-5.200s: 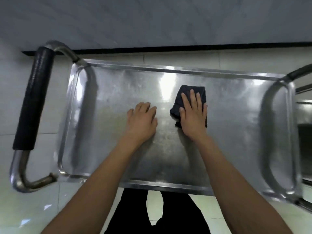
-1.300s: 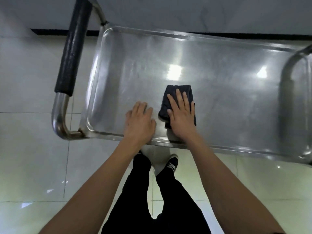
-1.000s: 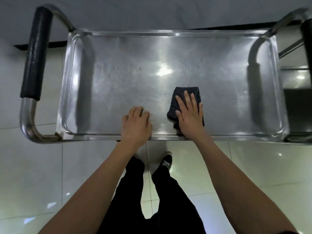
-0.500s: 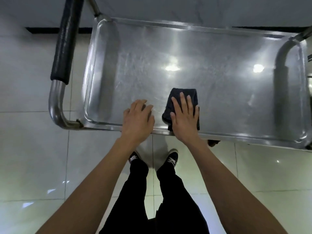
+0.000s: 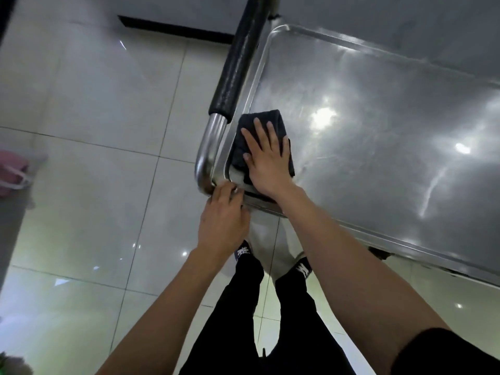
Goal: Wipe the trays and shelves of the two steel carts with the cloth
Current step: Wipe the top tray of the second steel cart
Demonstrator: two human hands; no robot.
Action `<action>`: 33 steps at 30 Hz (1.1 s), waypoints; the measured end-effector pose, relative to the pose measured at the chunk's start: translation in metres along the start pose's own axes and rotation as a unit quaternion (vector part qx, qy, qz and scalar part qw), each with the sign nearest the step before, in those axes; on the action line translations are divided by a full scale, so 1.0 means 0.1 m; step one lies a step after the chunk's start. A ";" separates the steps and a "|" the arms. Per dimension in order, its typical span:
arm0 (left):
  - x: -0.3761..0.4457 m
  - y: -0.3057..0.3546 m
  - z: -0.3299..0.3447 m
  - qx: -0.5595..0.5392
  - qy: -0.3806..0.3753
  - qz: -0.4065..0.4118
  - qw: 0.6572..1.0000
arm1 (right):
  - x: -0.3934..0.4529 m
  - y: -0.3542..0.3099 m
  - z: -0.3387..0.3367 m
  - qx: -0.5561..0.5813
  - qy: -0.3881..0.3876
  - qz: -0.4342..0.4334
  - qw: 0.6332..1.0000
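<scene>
Wiping top tray of steel cart, near left corner. Right hand [image 5: 267, 161] flat, fingers straight and spread, pressing folded dark cloth [image 5: 263, 139] onto shiny rimmed steel tray [image 5: 378, 136]; cloth mostly under palm, edges showing beyond fingertips and beside thumb. Left hand [image 5: 223, 215] just below, fingers curled at tray corner where bent steel handle tube with black foam grip [image 5: 235, 69] joins; actual grip unclear, fingertips hidden. Next, probably: sweep along rim away from hand. Lower shelves, second cart out of sight; tray's far right cut off.
</scene>
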State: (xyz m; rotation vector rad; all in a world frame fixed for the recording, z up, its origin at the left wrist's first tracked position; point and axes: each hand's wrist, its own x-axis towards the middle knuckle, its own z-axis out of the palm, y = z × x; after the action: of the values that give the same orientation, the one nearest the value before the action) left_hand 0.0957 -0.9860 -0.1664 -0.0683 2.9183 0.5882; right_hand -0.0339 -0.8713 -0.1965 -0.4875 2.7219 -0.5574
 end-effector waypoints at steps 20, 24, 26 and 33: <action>-0.19 0.44 0.29 0.038 0.063 0.045 0.996 | -1.31 0.77 -0.04 -0.006 0.003 -0.002 1.000; -0.20 1.09 0.47 0.028 0.028 0.086 0.995 | -1.74 1.32 -0.19 -0.007 0.026 0.043 0.999; -0.22 1.41 0.57 0.026 0.000 0.100 0.995 | -1.94 1.56 -0.26 -0.009 0.035 0.065 0.997; -0.33 2.11 0.91 0.074 -0.105 0.110 0.986 | -2.59 2.37 -0.49 -0.008 0.053 0.169 0.984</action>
State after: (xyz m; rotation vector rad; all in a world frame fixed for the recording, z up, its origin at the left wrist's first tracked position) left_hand 0.1258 -0.7563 -0.1631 0.3192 2.7689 0.3792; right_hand 0.1162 -0.5504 -0.1930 0.0057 2.8235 -0.4806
